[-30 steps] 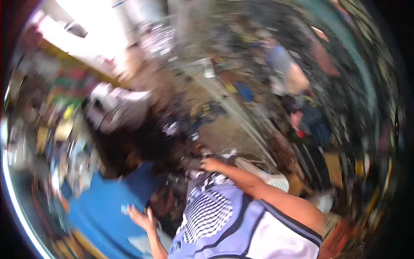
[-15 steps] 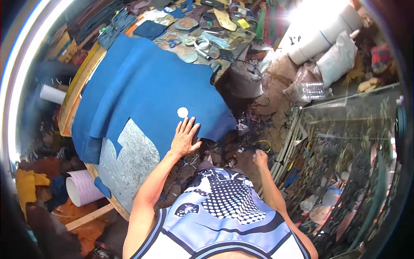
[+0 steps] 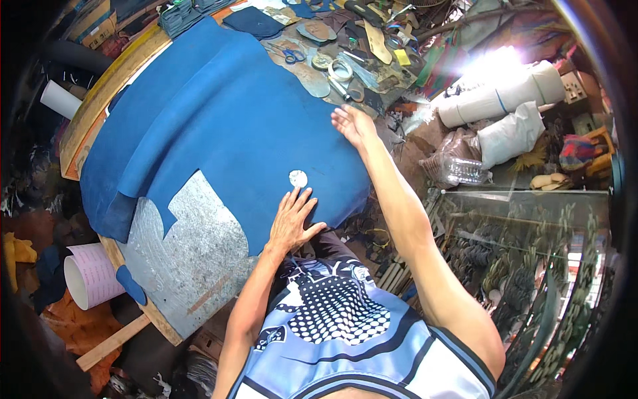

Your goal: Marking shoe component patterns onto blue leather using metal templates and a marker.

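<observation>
A large blue sheet [image 3: 252, 126], which looks like leather, covers most of the worktable, with folds along its left side. My left hand [image 3: 293, 219] lies flat on its near edge, fingers spread, just below a round whitish spot [image 3: 298, 179]. Whether that spot is a hole or a disc, I cannot tell. My right hand [image 3: 353, 125] is stretched out by the sheet's right edge, fingers extended and nothing seen in them. A cut-out in the sheet's near left bares the mottled grey tabletop [image 3: 206, 233].
Scissors [image 3: 292, 56], tape rolls [image 3: 340, 70] and scraps crowd the table's far end. A wooden rail [image 3: 100, 106] edges the left side. White rolls [image 3: 502, 96] and a white sack [image 3: 510, 136] lie at right, beyond a glass-topped case [image 3: 525, 233]. A paper roll [image 3: 93, 276] stands at lower left.
My right hand has risen from low on the right, forward to the sheet's right edge. My left hand stays on the sheet near the spot. The whole view has shifted.
</observation>
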The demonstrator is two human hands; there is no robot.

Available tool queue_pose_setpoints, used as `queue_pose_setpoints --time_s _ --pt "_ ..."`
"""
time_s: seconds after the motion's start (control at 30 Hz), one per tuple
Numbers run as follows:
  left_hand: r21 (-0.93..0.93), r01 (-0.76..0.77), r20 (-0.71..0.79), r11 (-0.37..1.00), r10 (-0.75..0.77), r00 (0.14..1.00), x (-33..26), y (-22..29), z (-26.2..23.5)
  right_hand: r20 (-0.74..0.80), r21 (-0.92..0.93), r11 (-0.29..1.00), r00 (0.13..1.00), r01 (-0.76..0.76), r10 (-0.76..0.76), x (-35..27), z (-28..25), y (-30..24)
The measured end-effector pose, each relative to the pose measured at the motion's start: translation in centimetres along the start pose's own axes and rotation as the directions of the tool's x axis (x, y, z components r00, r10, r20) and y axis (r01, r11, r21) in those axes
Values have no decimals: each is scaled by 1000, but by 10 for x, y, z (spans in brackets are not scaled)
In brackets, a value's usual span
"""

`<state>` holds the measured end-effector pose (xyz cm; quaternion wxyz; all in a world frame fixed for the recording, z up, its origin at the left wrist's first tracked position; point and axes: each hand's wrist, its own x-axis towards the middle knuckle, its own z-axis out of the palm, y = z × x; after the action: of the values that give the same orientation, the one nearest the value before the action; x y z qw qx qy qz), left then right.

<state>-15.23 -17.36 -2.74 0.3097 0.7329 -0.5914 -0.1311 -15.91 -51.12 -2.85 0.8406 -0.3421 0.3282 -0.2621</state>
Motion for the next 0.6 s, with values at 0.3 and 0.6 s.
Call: queue_pose_setpoints --time_s 0.3,0.6 --pt "-56 165 -85 985 -169 982 2 2 1 -312 391 894 883 -219 352 131 11 15" --pt "-4 223 -14 975 -223 975 12 8 -4 -135 92 974 967 -207 218 122 23 4"
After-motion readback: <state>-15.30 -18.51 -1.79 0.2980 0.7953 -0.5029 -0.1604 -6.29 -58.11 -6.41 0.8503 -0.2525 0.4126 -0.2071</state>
